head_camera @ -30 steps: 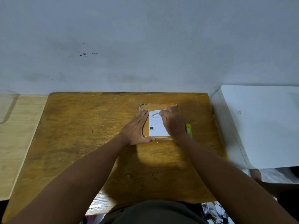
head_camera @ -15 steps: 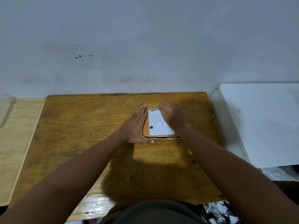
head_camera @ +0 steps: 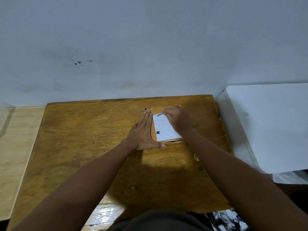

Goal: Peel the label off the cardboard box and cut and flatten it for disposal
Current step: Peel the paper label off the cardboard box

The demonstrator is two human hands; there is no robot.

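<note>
A small brown cardboard box (head_camera: 154,136) lies on the wooden table (head_camera: 83,139), near its far right part. A white printed label (head_camera: 164,130) covers most of the box top. My left hand (head_camera: 143,132) lies flat with straight fingers against the box's left side, thumb along its near edge. My right hand (head_camera: 178,120) rests over the label's far right part, its fingers curled at the label's far edge, where a grey strip shows. A yellow-green cutter (head_camera: 196,157) peeks out beside my right forearm, mostly hidden.
A white surface (head_camera: 270,124) stands to the right of the table. A pale wooden board (head_camera: 16,147) adjoins it on the left. A grey wall (head_camera: 150,47) rises behind the table's far edge. Crumpled paper or plastic (head_camera: 228,219) lies below the table's near right corner.
The view has shifted a little. My right hand moved slightly toward the label's far edge and my forearm now covers most of the yellow-green cutter. My left hand stays flat against the box.
</note>
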